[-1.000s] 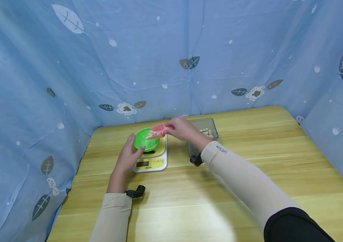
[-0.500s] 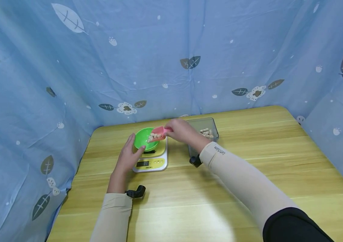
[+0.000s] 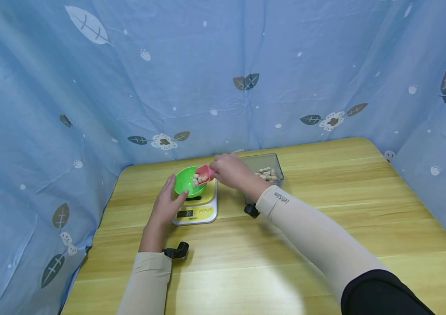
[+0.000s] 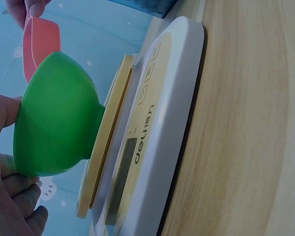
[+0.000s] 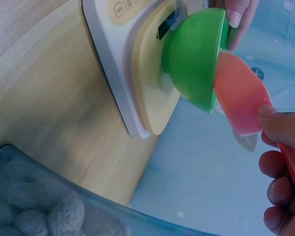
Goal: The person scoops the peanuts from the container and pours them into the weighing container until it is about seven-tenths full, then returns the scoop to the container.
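Note:
A green bowl (image 3: pixel 183 183) stands on a white and yellow kitchen scale (image 3: pixel 195 215). My left hand (image 3: pixel 164 205) holds the bowl at its left, thumb at the near rim and fingers along the side. My right hand (image 3: pixel 228 169) pinches the handle of a pink scoop (image 5: pixel 241 96). The scoop's mouth tips down over the bowl's right rim, with several peanuts (image 3: pixel 200 178) in shells at its lip. From the left wrist, the scoop shows behind the bowl's rim, and its load is hidden.
A clear grey container (image 3: pixel 260 162) with more peanuts (image 5: pixel 44 209) stands right of the scale, partly behind my right forearm. A wooden table (image 3: pixel 325 188) lies beneath, backed by a blue patterned curtain (image 3: pixel 207 78). Small black wrist mounts (image 3: pixel 176 250) hang near the tabletop.
The right hand has moved slightly left and turned the scoop steeper over the bowl; the peanuts have gathered toward its lip. The left hand and bowl have stayed in place.

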### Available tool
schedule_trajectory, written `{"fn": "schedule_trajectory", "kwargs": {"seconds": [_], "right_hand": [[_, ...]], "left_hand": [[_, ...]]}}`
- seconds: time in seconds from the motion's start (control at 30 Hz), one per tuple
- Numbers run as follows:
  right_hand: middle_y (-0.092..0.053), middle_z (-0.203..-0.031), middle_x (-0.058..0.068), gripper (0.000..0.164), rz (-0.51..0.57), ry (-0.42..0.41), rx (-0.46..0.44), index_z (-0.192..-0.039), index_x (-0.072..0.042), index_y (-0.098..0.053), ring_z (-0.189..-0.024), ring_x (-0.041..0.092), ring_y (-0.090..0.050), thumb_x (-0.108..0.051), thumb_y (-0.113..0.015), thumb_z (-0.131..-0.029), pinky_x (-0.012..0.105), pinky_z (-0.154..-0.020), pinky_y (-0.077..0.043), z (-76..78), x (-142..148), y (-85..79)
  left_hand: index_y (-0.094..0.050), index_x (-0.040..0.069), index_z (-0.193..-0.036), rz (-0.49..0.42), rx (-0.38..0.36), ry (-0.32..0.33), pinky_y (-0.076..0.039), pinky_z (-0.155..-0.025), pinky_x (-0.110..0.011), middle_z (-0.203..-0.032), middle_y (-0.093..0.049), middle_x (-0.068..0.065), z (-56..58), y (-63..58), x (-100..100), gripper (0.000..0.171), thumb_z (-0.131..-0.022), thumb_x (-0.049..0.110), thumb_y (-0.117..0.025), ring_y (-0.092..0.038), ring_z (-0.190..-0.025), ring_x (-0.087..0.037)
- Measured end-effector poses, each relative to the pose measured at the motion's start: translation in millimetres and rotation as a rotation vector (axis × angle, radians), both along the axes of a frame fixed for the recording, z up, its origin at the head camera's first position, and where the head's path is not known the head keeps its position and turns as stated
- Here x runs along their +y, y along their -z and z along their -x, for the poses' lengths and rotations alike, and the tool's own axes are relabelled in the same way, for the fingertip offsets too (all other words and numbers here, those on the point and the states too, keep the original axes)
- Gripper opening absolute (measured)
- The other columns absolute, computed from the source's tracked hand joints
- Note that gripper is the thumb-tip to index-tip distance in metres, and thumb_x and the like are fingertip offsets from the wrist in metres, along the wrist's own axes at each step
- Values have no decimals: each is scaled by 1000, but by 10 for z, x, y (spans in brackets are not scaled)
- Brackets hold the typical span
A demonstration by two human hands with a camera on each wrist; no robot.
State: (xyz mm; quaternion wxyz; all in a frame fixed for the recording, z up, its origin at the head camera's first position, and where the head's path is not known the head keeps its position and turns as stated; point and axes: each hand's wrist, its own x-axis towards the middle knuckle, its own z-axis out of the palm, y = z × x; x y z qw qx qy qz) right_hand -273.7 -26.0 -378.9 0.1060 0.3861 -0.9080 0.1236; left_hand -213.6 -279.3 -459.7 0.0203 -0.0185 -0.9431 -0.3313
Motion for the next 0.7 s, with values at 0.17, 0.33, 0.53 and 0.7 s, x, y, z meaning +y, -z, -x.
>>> {"fn": "schedule_trajectory", "kwargs": {"seconds": [0.17,0.33,0.53,0.7], "right_hand": [[-66,-84,0,11,-10,7,20,-93,-16,-76,-77,17,-58,-23,-68,-93,32,-71,-48,-13,8,-11],[-66,-87,0,12,3,20,-14,-96,-15,-76,-78,16,-57,-24,-70,-92,31,-73,-48,-13,30,-25],[-68,-88,1,14,41,30,-30,-100,-14,-76,-80,15,-59,-24,-71,-91,31,-75,-50,0,90,-28],[-66,-86,1,21,97,44,-89,-108,-14,-76,-76,15,-57,-26,-70,-92,31,-73,-48,4,175,-42]], "left_hand": [[-12,11,-159,-3,0,-3,-17,-120,-56,-166,-10,-7,4,0,5,82,-98,50,-51,-13,-151,-35],[-12,13,-159,5,3,-10,-16,-120,-56,-166,-9,-7,4,5,5,81,-99,49,-51,-13,-151,-35],[-11,13,-159,5,0,-21,-15,-120,-57,-166,-9,-7,7,9,9,80,-99,49,-50,-12,-151,-35],[-12,13,-159,-3,-4,-20,-15,-120,-57,-166,-9,-6,0,4,4,81,-99,50,-50,-12,-152,-34]]}}
